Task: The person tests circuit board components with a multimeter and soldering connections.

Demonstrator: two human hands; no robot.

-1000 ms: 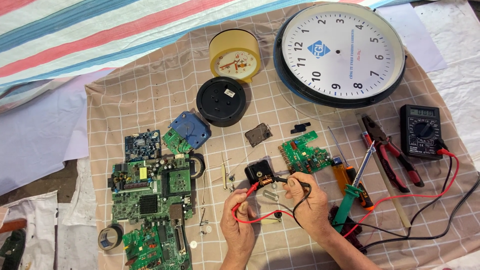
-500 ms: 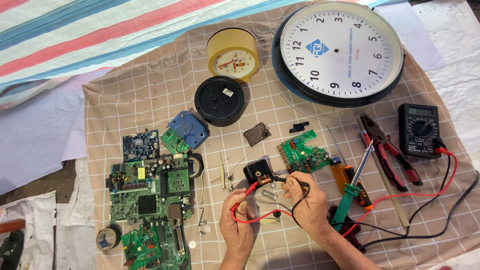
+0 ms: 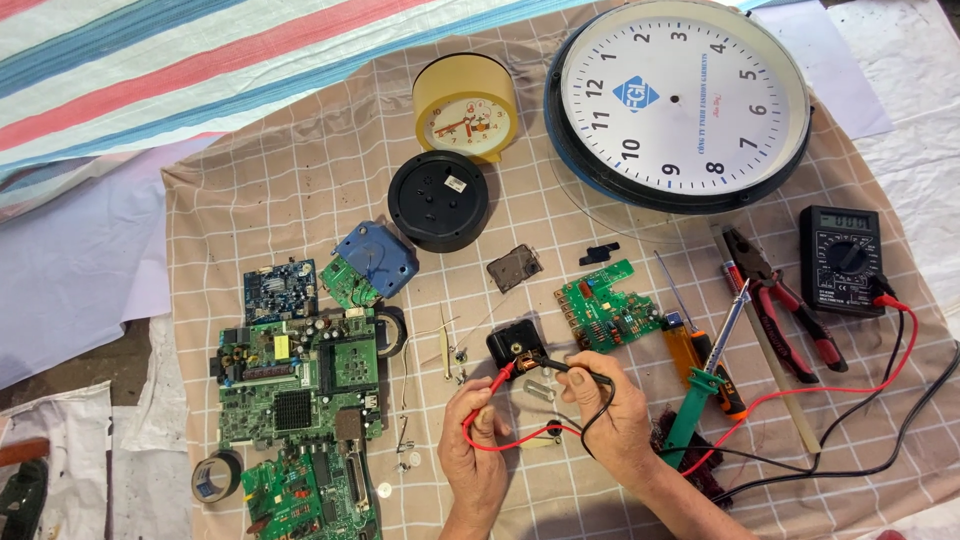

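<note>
Two probes meet on the small black clock movement (image 3: 517, 346), which lies on the checked cloth (image 3: 300, 190) just left of a small green circuit board (image 3: 606, 308). Left hand (image 3: 474, 440) pinches the red probe (image 3: 497, 384), fingers closed round it; right hand (image 3: 610, 412) grips the black probe (image 3: 575, 370) the same way. Both tips sit close together, so a slight slip could bridge the contacts or nudge the unsecured movement. Trailing red and black leads run to the multimeter (image 3: 842, 259) and could snag the soldering iron (image 3: 712, 372).
</note>
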